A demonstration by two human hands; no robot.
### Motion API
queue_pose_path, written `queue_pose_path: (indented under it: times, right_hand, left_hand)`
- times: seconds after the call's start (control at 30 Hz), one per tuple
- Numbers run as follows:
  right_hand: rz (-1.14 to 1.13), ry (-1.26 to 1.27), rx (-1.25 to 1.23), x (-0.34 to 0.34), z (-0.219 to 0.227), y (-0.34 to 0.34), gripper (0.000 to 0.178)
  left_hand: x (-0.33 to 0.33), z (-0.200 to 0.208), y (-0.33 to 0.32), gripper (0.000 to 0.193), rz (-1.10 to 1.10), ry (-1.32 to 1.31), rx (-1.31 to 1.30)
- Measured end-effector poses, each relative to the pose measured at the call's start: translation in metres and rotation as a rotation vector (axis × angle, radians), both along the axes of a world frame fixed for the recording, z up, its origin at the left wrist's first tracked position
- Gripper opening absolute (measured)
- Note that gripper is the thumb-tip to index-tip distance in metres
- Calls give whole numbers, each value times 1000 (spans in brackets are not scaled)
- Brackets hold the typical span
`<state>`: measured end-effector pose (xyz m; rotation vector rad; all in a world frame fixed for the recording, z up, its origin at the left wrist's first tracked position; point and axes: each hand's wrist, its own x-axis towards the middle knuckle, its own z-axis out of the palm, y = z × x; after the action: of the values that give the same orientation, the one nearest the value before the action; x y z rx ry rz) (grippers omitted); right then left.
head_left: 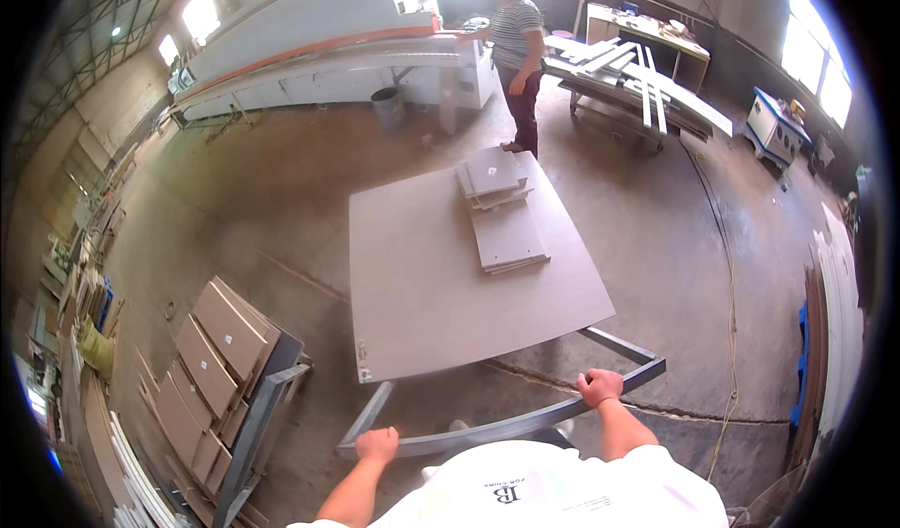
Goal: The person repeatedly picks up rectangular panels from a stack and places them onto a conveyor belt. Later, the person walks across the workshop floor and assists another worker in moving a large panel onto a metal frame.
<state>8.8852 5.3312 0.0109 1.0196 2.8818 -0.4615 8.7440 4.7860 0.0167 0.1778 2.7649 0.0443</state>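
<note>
Both my hands grip the grey metal handle bar (506,425) of a flat cart. My left hand (377,445) closes on the bar's left end, my right hand (599,385) on its right end. The cart carries a large grey board (422,284) lying flat. On the board's far right part sit two low stacks of smaller grey panels (502,211). A person in a striped shirt (517,54) stands beyond the cart's far end, one hand on a long machine.
A long white and orange machine (319,40) runs across the back left. A second cart (234,378) with several brown panels stands at my left. White boards (637,73) lie on a rack at the back right. More boards (839,312) lean along the right wall.
</note>
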Motion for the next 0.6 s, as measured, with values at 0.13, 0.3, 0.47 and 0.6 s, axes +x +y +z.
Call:
queue_pose_path:
  times: [0.13, 0.3, 0.47, 0.6]
  right_hand:
    - [30, 64, -26, 14, 0, 59, 35]
    - [99, 47, -39, 36, 2, 133, 36]
    - [154, 60, -78, 48, -5, 203, 37]
    - [196, 150, -32, 56, -8, 253, 34]
  left_hand:
    - [39, 1, 53, 49, 44, -27, 4]
    - [99, -19, 116, 45, 112, 8, 55]
    - [144, -15, 180, 45, 167, -58, -47]
    - [164, -23, 218, 47, 133, -182, -60]
